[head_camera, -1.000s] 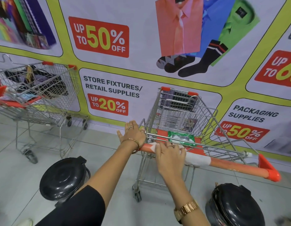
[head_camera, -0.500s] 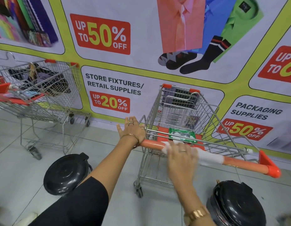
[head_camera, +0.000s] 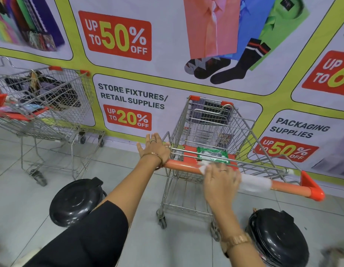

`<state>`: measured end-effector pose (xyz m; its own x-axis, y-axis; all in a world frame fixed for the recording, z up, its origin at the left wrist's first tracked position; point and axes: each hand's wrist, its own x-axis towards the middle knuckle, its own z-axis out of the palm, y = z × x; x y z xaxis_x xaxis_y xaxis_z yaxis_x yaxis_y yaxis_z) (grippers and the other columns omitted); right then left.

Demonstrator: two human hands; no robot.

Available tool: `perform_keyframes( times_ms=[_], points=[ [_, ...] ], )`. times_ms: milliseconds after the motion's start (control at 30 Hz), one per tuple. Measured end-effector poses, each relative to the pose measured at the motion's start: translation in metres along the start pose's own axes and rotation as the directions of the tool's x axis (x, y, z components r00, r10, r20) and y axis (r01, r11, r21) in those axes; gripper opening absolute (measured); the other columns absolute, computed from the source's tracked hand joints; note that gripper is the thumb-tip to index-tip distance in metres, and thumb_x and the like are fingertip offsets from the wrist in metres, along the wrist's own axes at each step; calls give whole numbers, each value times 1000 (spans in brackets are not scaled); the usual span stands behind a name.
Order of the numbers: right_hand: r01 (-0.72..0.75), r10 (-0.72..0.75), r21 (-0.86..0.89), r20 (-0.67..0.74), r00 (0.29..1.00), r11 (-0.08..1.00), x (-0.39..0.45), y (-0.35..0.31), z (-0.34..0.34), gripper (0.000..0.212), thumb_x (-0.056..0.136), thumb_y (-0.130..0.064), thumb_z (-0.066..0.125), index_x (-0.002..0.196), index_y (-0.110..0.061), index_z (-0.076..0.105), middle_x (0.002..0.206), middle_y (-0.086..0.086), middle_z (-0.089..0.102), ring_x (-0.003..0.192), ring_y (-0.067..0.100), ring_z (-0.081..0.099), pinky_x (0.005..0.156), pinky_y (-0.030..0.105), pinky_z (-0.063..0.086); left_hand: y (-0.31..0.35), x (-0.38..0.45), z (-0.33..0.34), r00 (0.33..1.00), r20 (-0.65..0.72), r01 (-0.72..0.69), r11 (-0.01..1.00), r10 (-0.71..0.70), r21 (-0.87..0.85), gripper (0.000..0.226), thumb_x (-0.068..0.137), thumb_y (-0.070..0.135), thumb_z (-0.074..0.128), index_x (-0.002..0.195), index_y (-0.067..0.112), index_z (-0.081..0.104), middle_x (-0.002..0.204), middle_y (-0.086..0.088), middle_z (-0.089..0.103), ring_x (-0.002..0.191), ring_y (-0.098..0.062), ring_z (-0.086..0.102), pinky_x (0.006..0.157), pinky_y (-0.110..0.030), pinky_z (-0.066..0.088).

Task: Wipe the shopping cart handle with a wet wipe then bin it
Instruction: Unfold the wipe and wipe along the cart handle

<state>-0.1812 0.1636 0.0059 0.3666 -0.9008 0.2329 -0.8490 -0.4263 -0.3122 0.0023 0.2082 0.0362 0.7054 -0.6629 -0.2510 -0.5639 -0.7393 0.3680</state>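
Note:
The shopping cart's orange handle (head_camera: 183, 166) runs from centre to lower right. A white wet wipe (head_camera: 254, 183) lies spread along the handle, and my right hand (head_camera: 221, 182) presses down on its middle, fingers curled over the bar. My left hand (head_camera: 153, 149) rests flat on the handle's left end with its fingers spread, steadying the cart. A green wipe packet (head_camera: 212, 155) lies on the cart's orange child seat behind the handle. A black lidded bin (head_camera: 76, 202) stands on the floor at the cart's left and another black bin (head_camera: 277, 236) at its right; both lids are closed.
A second wire cart (head_camera: 42, 97) holding dark items stands at the left against the wall. A printed sale banner (head_camera: 128, 97) covers the wall just beyond both carts. Grey floor tiles (head_camera: 22, 189) lie between the carts and the bins.
My right hand has slid rightward along the handle, dragging the wipe with it. The left hand has stayed on the handle's left end.

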Motion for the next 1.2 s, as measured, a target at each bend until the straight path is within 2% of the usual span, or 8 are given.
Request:
perform_keyframes(
  times_ms=[167, 333, 467, 567, 767, 900, 1033, 1200],
  points=[
    [-156, 157, 48, -21, 987, 987, 0, -9, -1, 36, 92, -32, 33, 112, -19, 60, 120, 10, 60, 125, 31, 38, 112, 54, 3, 8, -2, 5, 1000, -8, -22, 1000, 22, 4, 62, 97, 36, 21, 148, 10, -2, 159, -5, 0, 146, -20, -9, 117, -51, -4],
    [27, -28, 20, 66, 997, 999, -4, -33, 6, 40, 92, -36, 26, 114, -23, 57, 125, 6, 58, 125, 29, 41, 113, 52, 5, 3, 1, 3, 999, -35, -23, 998, 25, 52, 62, 97, 37, 21, 148, 10, 0, 159, -4, 2, 146, -20, -9, 117, -52, -4],
    [-161, 161, -20, -31, 987, 987, 11, 18, -6, 41, 89, -33, 28, 118, -29, 57, 131, 7, 55, 127, 28, 38, 113, 55, 6, 2, 1, 4, 1000, -14, -21, 999, 21, 25, 62, 97, 37, 21, 149, 10, 0, 159, -4, 2, 146, -20, -9, 118, -52, -4],
    [-249, 250, 7, -39, 968, 968, 9, 15, -6, 42, 90, -34, 28, 127, -30, 48, 138, 12, 47, 134, 32, 28, 112, 60, 0, 6, 0, 6, 1000, -9, -27, 1000, 27, -8, 62, 97, 37, 21, 148, 9, -1, 159, -6, 3, 146, -20, -10, 117, -50, -5],
    [-48, 48, 10, 34, 998, 999, -2, -23, 5, 45, 91, -37, 28, 135, -34, 38, 142, 6, 44, 134, 31, 27, 111, 58, -4, 2, 1, 5, 999, -26, -33, 997, 35, 64, 63, 96, 38, 21, 148, 10, 0, 159, -4, 4, 146, -21, -9, 118, -51, -4],
    [-124, 124, -23, -15, 992, 992, 0, 15, -3, 46, 91, -34, 29, 137, -35, 33, 145, 7, 39, 137, 31, 22, 112, 58, 0, 2, 1, 4, 999, -14, -32, 999, 33, 31, 63, 96, 38, 22, 148, 10, 0, 159, -6, 6, 146, -21, -8, 118, -51, -2],
    [-263, 262, 82, 21, 965, 961, -1, 0, -4, 45, 92, -32, 29, 136, -37, 34, 148, 10, 33, 141, 31, 10, 112, 62, -2, 5, -1, 8, 999, -15, -46, 999, 47, 18, 63, 97, 40, 21, 148, 10, 0, 159, -6, 5, 146, -21, -9, 118, -50, -3],
    [-124, 121, 57, 54, 991, 991, -3, -25, 2, 46, 93, -35, 28, 138, -40, 30, 147, 5, 37, 139, 30, 17, 111, 60, -7, 1, 1, 7, 999, -21, -48, 998, 49, 52, 64, 96, 41, 20, 148, 11, 0, 159, -5, 5, 146, -21, -9, 118, -51, -3]
  ],
)
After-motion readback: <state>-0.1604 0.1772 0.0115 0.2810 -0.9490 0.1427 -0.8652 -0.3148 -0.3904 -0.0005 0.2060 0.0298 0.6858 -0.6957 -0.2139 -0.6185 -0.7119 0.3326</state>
